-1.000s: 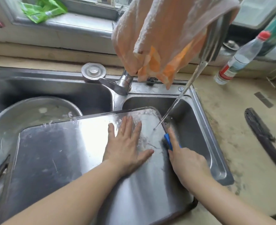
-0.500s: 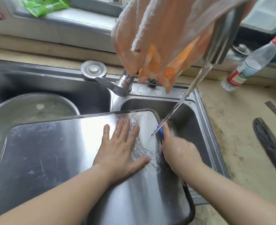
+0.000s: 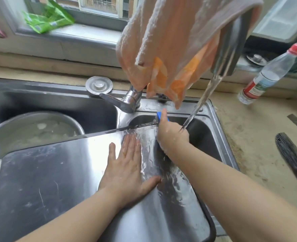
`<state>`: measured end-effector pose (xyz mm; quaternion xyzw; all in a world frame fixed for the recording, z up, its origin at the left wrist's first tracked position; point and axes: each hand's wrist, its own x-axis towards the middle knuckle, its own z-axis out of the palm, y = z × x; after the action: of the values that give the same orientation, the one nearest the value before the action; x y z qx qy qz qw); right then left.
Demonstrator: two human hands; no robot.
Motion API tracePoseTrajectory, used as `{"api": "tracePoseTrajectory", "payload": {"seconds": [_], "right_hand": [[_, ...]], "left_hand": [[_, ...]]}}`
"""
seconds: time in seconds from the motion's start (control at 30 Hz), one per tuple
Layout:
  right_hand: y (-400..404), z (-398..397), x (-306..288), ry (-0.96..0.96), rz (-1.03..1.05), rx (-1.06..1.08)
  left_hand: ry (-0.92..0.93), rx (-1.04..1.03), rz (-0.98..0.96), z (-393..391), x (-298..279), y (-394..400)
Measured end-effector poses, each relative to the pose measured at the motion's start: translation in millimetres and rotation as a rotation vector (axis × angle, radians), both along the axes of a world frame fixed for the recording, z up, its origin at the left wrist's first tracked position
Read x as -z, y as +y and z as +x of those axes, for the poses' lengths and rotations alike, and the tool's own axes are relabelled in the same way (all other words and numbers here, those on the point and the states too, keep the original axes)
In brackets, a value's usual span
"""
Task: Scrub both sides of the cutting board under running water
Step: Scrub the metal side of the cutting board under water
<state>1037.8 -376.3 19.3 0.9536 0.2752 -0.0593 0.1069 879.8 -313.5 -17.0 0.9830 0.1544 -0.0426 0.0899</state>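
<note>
A large stainless steel cutting board [image 3: 57,180] lies flat across the double sink, wet along its right side. My left hand [image 3: 128,168] presses flat on it with fingers straight. At the board's far right corner my right hand [image 3: 172,135] grips a blue scrubber [image 3: 160,116], of which only the tip shows. Water [image 3: 201,100] streams from the faucet spout [image 3: 229,49] and lands on my right hand.
A peach towel [image 3: 170,41] hangs over the faucet. A metal basin [image 3: 36,126] sits in the left sink bowl. The right sink bowl [image 3: 205,137] is dark. On the counter stand a plastic bottle [image 3: 269,74] and a black brush [image 3: 294,158]. Green packaging [image 3: 48,20] lies on the windowsill.
My right hand with the blue scrubber has slid along the board's right edge toward the far corner. The stream now hits that hand. My left hand stays flat on the board.
</note>
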Motion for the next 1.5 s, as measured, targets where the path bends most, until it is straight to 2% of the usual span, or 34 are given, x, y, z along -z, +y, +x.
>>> {"api": "tracePoseTrajectory", "payload": {"seconds": [0.07, 0.2, 0.23, 0.3, 0.37, 0.47, 0.53, 0.6, 0.67, 0.73, 0.83, 0.93, 1.07, 1.17, 1.27, 1.37, 1.5], "right_hand": [[-1.1, -21.7, -3.2, 0.016, 0.037, -0.006], [-40.2, -79.2, 2.7, 0.243, 0.359, -0.021], [-30.4, -66.0, 5.0, 0.186, 0.354, -0.054], [4.5, -23.4, 3.2, 0.041, 0.212, -0.029], [32.2, -1.2, -5.6, 0.009, 0.147, 0.019], [9.7, -50.5, -6.0, 0.134, 0.259, -0.074], [-19.1, -80.3, 0.3, 0.172, 0.246, -0.178], [-24.5, -53.9, 9.5, 0.04, 0.158, -0.231], [-10.6, -9.2, 3.8, -0.029, 0.073, -0.119], [0.2, -0.2, -2.8, -0.067, 0.031, -0.053], [-18.0, -45.8, 0.0, 0.063, 0.1, -0.096], [-82.2, -87.2, 3.7, 0.253, 0.14, -0.073], [-122.4, -101.1, 8.0, 0.142, 0.053, -0.031], [-81.6, -50.5, 5.2, 0.057, 0.079, -0.017], [-37.9, -10.8, -5.6, 0.042, -0.018, -0.034], [-48.2, -44.6, -3.9, 0.005, 0.003, -0.07], [-97.4, -126.7, 8.9, 0.18, 0.079, -0.095]], "left_hand": [[0.02, 0.013, 0.009, 1.5, -4.9, -0.7], [0.008, 0.014, 0.003, 1.1, -8.5, -0.6], [0.007, 0.021, -0.011, 1.1, -6.6, -1.6], [-0.009, 0.017, -0.019, 0.9, -0.8, -1.9], [-0.025, -0.005, -0.008, 2.9, -0.2, 0.2], [-0.011, -0.006, 0.001, 1.0, -8.9, -2.5], [-0.006, -0.043, -0.011, 1.6, -11.2, -3.4], [-0.004, -0.072, -0.02, 2.9, -7.5, -3.5], [0.003, -0.081, -0.008, 3.0, -3.9, -2.3], [-0.001, -0.087, 0.009, 5.3, -5.4, -0.9], [0.014, -0.094, 0.01, 6.2, -11.4, -2.5], [0.012, -0.11, 0.005, 6.1, -11.6, -3.6], [-0.012, -0.144, 0.023, 6.9, -5.0, -3.3], [-0.02, -0.181, 0.02, 9.7, -4.9, -9.9], [-0.026, -0.258, 0.02, 14.5, -6.2, -19.9], [-0.026, -0.307, -0.007, 20.3, -6.8, -24.7], [-0.039, -0.312, -0.014, 22.3, -6.6, -23.4]]}}
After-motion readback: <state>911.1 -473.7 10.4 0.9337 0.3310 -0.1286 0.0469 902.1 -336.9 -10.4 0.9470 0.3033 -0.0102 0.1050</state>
